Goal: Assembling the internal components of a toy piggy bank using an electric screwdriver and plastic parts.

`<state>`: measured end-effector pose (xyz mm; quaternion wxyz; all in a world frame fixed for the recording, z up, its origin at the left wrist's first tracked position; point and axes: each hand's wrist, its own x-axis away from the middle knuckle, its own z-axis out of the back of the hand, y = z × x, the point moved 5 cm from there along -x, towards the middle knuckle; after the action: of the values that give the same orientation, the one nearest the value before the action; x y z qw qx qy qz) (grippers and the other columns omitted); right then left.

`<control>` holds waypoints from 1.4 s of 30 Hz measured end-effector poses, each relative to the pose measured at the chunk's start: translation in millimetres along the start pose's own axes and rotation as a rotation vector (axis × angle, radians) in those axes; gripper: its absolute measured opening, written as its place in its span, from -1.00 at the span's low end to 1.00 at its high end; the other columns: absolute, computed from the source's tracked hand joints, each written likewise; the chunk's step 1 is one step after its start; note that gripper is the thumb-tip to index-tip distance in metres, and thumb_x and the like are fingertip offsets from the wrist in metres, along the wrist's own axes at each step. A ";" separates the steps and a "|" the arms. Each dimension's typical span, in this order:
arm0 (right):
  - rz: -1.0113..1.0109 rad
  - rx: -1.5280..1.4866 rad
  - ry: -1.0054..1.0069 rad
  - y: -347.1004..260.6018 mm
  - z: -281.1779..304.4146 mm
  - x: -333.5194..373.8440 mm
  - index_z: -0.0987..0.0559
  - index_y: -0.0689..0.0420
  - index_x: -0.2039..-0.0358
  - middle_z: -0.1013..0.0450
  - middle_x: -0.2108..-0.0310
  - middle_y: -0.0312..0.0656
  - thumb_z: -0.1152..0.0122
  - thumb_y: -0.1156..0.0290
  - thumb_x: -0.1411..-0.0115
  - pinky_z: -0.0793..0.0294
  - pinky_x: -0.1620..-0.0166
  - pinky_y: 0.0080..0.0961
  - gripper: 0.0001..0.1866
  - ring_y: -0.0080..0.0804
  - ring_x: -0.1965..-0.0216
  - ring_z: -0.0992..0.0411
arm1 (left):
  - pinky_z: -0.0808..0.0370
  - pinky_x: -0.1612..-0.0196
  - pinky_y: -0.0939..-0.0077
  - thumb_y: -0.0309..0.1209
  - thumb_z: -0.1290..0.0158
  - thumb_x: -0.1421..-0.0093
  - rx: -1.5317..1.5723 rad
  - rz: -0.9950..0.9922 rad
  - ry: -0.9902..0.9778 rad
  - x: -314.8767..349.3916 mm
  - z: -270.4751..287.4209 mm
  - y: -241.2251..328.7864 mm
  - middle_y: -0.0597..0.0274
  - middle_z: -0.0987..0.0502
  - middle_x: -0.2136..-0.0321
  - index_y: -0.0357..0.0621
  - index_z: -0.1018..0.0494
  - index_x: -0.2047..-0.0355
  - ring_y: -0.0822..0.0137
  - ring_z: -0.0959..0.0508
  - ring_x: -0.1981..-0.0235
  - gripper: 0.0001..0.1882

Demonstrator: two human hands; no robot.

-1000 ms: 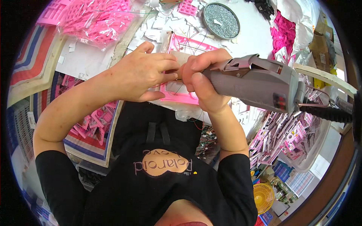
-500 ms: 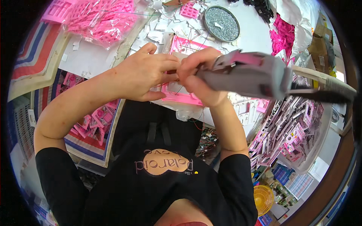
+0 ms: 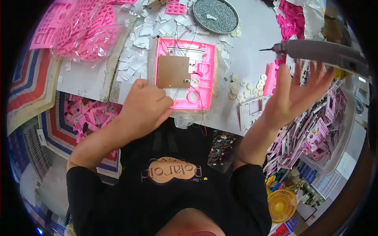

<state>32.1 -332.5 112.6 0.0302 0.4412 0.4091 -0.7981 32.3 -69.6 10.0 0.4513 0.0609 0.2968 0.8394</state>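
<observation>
In front of me lies an open pink plastic case (image 3: 210,74) with a brown board (image 3: 173,72) and thin loose wires in it. My left hand (image 3: 147,102) is at its near left corner, fingers curled and thumb below, seemingly pinching the rim; the fingertips are partly hidden. My right hand (image 3: 291,94) is raised over the right side of the table, fingers spread and holding nothing. Just beyond those fingers a grey electric screwdriver (image 3: 323,52) hangs apart from the hand, its bit pointing left.
A round dish of small screws (image 3: 216,15) sits at the back, beside scattered white paper bits (image 3: 136,59). Pale discs (image 3: 246,90) lie right of the case. A bag of pink parts (image 3: 84,31) is far left; a bin of printed pieces (image 3: 311,137) stands right.
My right hand has let go of the electric screwdriver and moved right, opening its fingers. The screwdriver has swung right and up. My left hand has drawn back to the case's near corner.
</observation>
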 end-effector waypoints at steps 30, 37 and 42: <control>-0.279 -0.343 -0.284 93.4 -24.2 -115.6 -0.50 0.23 -0.03 -0.57 0.27 -0.25 -0.37 0.54 -0.18 -0.53 0.18 -0.52 -0.59 -0.49 0.26 -0.55 | -0.41 0.16 0.12 -0.20 -0.13 -0.13 -0.722 0.043 -0.126 -280.3 -4.1 -117.5 0.13 -0.67 0.43 0.01 -0.66 0.48 0.12 -0.66 0.32 -0.79; -0.360 -0.585 -0.445 48.3 -41.2 -75.8 -0.42 0.26 -0.11 -0.55 0.27 -0.19 -0.44 0.62 -0.04 -0.55 0.18 -0.49 -0.40 -0.46 0.27 -0.55 | -0.45 0.17 0.06 -0.12 -0.12 -0.19 -0.531 0.018 0.073 -264.6 19.6 -107.0 0.12 -0.66 0.42 -0.03 -0.63 0.48 0.07 -0.65 0.32 -0.72; -0.475 -0.725 -0.353 1.8 -30.0 -43.4 -0.07 0.24 -0.38 -0.46 0.26 -0.11 -0.19 0.33 -0.17 -0.55 0.12 -0.21 -0.18 -0.24 0.28 -0.50 | -0.28 0.13 0.14 -0.28 -0.14 -0.24 -0.198 -0.251 0.273 -144.8 34.6 -10.9 0.16 -0.47 0.39 -0.12 -0.44 0.35 0.08 -0.50 0.31 -0.81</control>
<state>79.6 -326.9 134.8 0.0680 0.1538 0.7398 -0.6514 137.8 -164.7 56.2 0.5117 -0.1352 0.2765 0.8021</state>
